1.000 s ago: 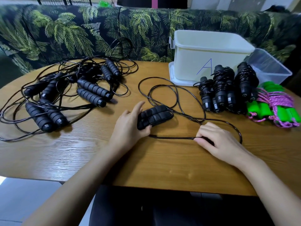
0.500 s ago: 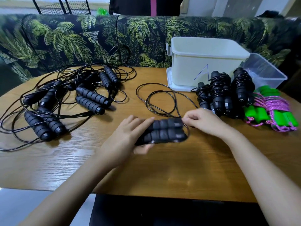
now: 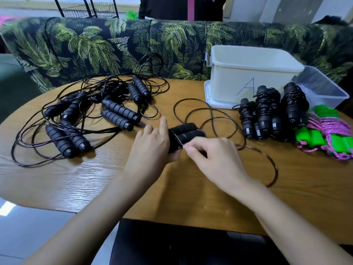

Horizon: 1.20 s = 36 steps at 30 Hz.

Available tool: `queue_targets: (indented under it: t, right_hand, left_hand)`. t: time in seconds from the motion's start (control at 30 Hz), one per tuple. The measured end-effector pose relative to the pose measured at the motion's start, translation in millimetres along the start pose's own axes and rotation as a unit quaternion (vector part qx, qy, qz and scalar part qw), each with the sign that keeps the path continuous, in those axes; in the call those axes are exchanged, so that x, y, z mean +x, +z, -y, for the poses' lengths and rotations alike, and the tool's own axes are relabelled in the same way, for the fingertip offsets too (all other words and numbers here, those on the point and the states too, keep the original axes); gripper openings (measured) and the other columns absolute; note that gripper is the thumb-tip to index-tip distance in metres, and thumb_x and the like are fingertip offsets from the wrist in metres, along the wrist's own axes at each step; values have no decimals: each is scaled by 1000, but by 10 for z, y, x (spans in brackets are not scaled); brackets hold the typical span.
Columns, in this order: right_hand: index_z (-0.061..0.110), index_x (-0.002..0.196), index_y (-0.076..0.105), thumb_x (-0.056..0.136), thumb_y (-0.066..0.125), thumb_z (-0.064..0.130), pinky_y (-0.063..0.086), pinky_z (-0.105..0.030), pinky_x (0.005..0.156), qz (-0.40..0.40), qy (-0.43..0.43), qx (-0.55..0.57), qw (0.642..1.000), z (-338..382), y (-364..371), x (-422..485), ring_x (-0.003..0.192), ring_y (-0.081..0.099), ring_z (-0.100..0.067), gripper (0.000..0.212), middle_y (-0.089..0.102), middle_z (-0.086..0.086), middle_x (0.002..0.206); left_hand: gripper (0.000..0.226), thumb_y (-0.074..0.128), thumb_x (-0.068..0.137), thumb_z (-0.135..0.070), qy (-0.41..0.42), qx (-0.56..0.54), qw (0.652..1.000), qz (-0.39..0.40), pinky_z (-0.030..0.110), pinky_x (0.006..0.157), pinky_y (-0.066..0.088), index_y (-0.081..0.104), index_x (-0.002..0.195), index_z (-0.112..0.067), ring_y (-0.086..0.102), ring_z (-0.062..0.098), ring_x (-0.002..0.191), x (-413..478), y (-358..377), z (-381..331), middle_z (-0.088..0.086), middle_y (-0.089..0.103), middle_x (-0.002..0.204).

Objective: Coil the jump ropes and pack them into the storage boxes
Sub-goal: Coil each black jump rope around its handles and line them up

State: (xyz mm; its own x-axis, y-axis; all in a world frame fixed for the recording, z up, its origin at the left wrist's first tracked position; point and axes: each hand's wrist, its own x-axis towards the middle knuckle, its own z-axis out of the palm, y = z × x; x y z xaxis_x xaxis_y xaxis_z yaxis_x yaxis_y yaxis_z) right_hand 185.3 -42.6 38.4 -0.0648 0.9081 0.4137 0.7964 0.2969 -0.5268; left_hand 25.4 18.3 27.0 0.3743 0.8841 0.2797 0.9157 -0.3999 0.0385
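Note:
My left hand (image 3: 150,144) grips two black foam handles (image 3: 186,131) of one jump rope, held side by side above the table. My right hand (image 3: 215,157) pinches that rope's thin black cord (image 3: 267,157) right against the handles; the rest of the cord loops loosely over the table to the right and behind. A tangle of loose black jump ropes (image 3: 86,115) lies at the left. Several coiled black ropes (image 3: 271,113) stand in front of the white box marked "A" (image 3: 248,77). Green-handled ropes with pink cord (image 3: 330,134) lie at the far right.
A clear plastic box (image 3: 322,87) sits behind the coiled ropes at the right. The oval wooden table (image 3: 76,178) has bare wood near its front edge. A palm-print sofa (image 3: 114,44) runs along the far side.
My right hand has drawn the cord from the far end of the handles back toward me, across them. The handles have lifted slightly and a cord loop now trails to the right.

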Motion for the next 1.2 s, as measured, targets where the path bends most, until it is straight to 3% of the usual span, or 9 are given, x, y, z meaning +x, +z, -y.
queue_targets:
  t: [0.17, 0.27, 0.43, 0.73, 0.83, 0.97, 1.0, 1.07, 1.2]
  right_hand:
    - [27, 92, 77, 90, 46, 48, 54, -37, 67, -13, 61, 91, 994, -67, 15, -249, 74, 67, -7, 37, 73, 14, 78]
    - [29, 92, 78, 91, 56, 38, 55, -30, 73, -14, 83, 118, 989, -105, -48, -286, 81, 67, -1, 24, 72, 24, 81]
    - [25, 85, 77, 97, 60, 19, 40, -17, 62, 29, 119, 196, 973, -245, -103, -157, 59, 52, 1, 22, 57, 22, 56]
    - [35, 71, 68, 96, 60, 9, 40, -13, 64, 6, 101, 332, 938, -246, 1, -21, 61, 48, -1, 36, 57, 13, 57]
    - [30, 77, 70, 93, 62, 5, 44, -16, 68, 10, 70, 306, 949, -235, 0, -32, 68, 55, -1, 30, 65, 1, 67]
    - [41, 80, 66, 93, 65, 21, 43, -9, 70, 19, 12, 246, 969, -215, 28, -53, 78, 61, 8, 24, 65, 30, 73]
    - [40, 84, 69, 92, 62, 33, 46, -15, 72, 15, -9, 196, 980, -239, 48, -56, 82, 64, 3, 12, 68, 27, 81]
    - [33, 95, 71, 91, 53, 47, 50, -25, 68, 6, -66, 28, 997, -391, 58, -55, 81, 68, -8, 23, 71, 15, 87]
    - [17, 95, 74, 92, 47, 48, 42, -18, 59, 22, -136, -144, 980, -639, -72, -15, 67, 69, -14, 41, 72, 6, 79]
  left_hand:
    - [76, 53, 73, -50, 7, -9, 998, -56, 43, 63, 51, 58, 126, 4, 60, 39, 81, -1, 76, -11, 17, 69, 84]
    - [73, 43, 75, -53, 2, -94, 991, -98, 44, 61, 52, 61, 121, 0, 59, 39, 79, 7, 91, -43, 15, 70, 88]
    - [64, 48, 77, -52, 15, -269, 954, -129, 32, 73, 37, 61, 120, -7, 47, 21, 84, -37, 27, -89, 9, 69, 95]
    - [62, 49, 80, -50, 72, -378, 922, -35, 42, 90, 45, 46, 134, -20, 53, 18, 107, -134, -140, -137, -7, 59, 118]
    - [71, 51, 77, -72, 39, -406, 912, -42, 38, 90, 47, 48, 130, -24, 56, 10, 109, -186, -172, -152, -13, 60, 117]
    - [71, 52, 72, -77, 7, -368, 928, -60, 42, 84, 51, 51, 121, -25, 62, 10, 99, -133, -157, -118, -13, 65, 108]
    - [70, 53, 72, -74, 12, -351, 934, -73, 42, 82, 51, 52, 119, -24, 62, 12, 98, -109, -149, -92, -11, 66, 107]
    - [68, 55, 71, -70, 18, -314, 943, -106, 40, 78, 50, 54, 117, -21, 61, 16, 96, -45, -148, -7, -8, 65, 104]
    - [70, 51, 67, -73, 6, -241, 961, -137, 29, 70, 38, 55, 116, -23, 59, 17, 93, 82, -148, 188, -11, 60, 98]
